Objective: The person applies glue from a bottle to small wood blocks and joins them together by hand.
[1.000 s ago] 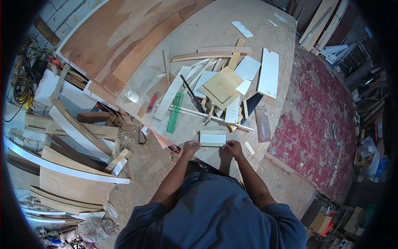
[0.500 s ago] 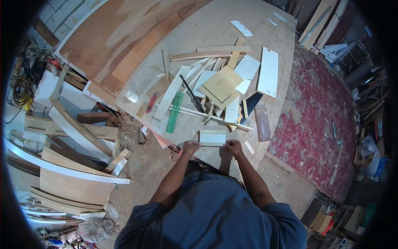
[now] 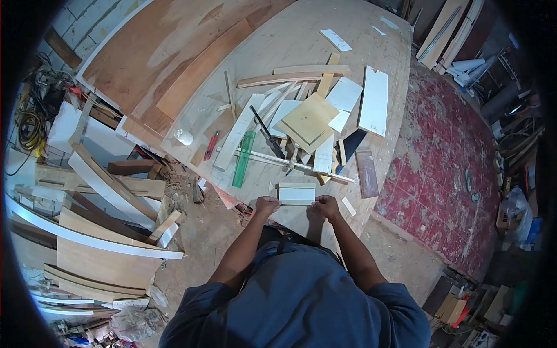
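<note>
At the near edge of the wooden workbench, a small white board point(image 3: 297, 194) with pale wooden strips along its long edges is held between both hands. My left hand point(image 3: 267, 205) pinches its left end, fingers closed. Its right end is gripped by the fingertips of my right hand point(image 3: 326, 205). A narrow white offcut point(image 3: 348, 206) lies just right of my right hand. Beyond the board, a long thin strip point(image 3: 301, 165) crosses the bench, and a green transparent ruler point(image 3: 243, 159) lies to the left.
A heap of offcuts includes a square beige panel point(image 3: 307, 123) and a long white board point(image 3: 373, 101). A red utility knife point(image 3: 212, 145) and a white bottle point(image 3: 183, 136) lie at left. Curved panels point(image 3: 98, 232) lean left; red sheeting point(image 3: 441, 174) covers the floor at right.
The small board has tilted slightly, showing more of its far wooden strip. Both hands keep nearly the same place and grip.
</note>
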Tool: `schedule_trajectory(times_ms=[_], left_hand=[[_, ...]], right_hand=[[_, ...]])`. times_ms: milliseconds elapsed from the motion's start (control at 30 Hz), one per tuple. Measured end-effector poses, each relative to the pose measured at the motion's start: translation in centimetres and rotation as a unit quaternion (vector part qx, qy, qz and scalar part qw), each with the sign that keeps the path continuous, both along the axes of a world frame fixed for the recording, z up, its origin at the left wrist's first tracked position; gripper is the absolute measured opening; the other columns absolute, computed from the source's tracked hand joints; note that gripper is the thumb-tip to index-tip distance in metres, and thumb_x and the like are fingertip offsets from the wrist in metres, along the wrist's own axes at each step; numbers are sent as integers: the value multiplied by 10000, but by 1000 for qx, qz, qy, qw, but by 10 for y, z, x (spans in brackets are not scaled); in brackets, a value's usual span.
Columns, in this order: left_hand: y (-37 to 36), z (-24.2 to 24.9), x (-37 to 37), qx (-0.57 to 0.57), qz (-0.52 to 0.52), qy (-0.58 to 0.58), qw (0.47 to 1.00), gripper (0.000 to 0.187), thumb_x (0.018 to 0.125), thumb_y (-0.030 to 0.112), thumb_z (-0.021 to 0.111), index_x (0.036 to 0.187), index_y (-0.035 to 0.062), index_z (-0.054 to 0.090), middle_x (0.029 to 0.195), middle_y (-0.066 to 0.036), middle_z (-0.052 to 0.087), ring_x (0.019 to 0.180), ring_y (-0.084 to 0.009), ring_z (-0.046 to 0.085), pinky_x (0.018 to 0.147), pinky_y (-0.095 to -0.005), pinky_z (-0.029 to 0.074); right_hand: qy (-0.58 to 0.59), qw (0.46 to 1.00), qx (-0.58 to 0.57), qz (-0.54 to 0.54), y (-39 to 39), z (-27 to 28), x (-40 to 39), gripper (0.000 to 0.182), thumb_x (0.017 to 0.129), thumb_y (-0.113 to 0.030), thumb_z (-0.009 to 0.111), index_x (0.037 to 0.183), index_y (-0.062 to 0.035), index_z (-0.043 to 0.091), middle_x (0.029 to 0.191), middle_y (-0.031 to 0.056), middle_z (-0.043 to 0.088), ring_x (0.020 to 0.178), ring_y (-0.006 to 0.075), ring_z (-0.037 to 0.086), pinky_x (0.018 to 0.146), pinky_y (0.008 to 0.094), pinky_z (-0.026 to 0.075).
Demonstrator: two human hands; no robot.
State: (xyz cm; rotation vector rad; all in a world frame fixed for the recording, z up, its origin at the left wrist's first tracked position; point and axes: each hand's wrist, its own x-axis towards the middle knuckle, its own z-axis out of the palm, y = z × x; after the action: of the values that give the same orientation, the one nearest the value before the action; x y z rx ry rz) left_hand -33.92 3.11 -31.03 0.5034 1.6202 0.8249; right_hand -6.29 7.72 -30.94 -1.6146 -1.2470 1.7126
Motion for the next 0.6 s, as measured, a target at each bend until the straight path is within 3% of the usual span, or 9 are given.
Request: schedule_trajectory(times_ms=[133,300,600], left_hand=[[2,7,1,-20,-1,-4,1000,241,735,80,788,898,-35,653,821,-116,680,690,-181,675,636,-289,570],[7,2,1,-35,-36,76,996,319,732,62,786,978,-38,608,832,-128,678,677,-199,684,597,-296,572],[9,14,2,-24,-53,106,993,413,709,55,805,1026,-32,554,826,-151,672,648,-205,682,542,-298,560]], right_hand=[[-5,1000,-1,2,1,-6,0,179,782,-39,739,931,22,659,808,50,679,692,102,625,625,239,509],[20,1000,9,-3,0,-9,0,173,781,-39,744,919,22,662,813,51,679,669,98,615,605,241,505],[-3,1000,17,-4,2,-20,0,261,794,-49,733,1001,49,607,807,80,664,664,121,627,608,260,524]])
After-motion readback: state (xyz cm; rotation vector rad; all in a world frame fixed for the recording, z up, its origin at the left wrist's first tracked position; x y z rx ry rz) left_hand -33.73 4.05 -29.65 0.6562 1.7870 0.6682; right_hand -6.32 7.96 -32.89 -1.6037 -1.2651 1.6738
